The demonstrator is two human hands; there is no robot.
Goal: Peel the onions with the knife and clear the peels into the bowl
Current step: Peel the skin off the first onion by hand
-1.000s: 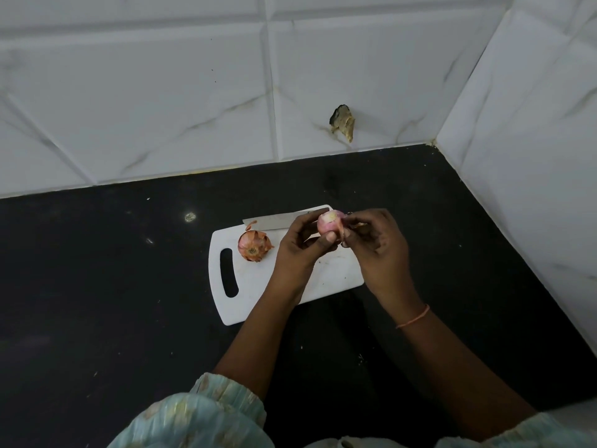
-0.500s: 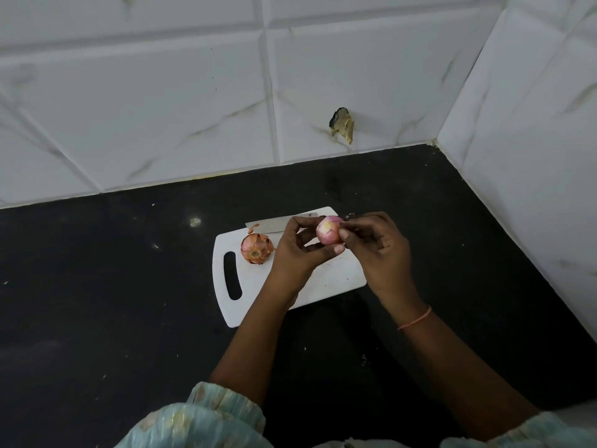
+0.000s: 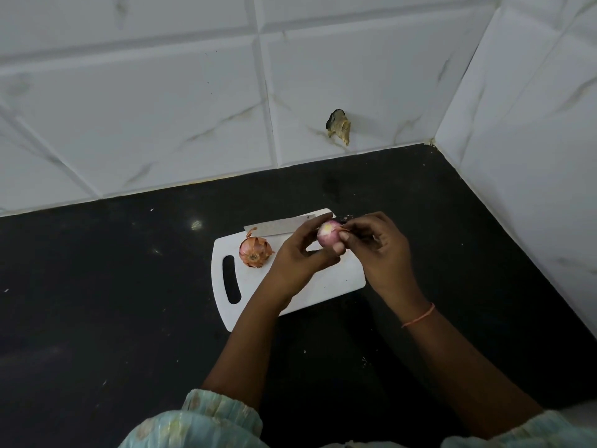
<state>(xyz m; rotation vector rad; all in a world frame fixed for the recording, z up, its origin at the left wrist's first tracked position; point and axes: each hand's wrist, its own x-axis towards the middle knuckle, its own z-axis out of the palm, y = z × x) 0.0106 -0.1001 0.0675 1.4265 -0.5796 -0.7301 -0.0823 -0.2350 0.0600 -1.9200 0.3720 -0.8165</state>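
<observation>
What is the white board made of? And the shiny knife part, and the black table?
The cutting board looks like smooth white plastic, with a moulded handle slot. The knife blade looks like metal: grey with a dull shine. The counter is probably polished black stone, since it reflects light, though I can't be sure.

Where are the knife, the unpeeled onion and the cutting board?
knife (image 3: 277, 226): head view, middle of the bare blade.
unpeeled onion (image 3: 254, 252): head view, centre of its papery skin.
cutting board (image 3: 258, 286): head view, bare white surface beside the handle slot.

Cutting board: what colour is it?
White, with a dark slot handle; the cutting board shows in the head view.
</observation>
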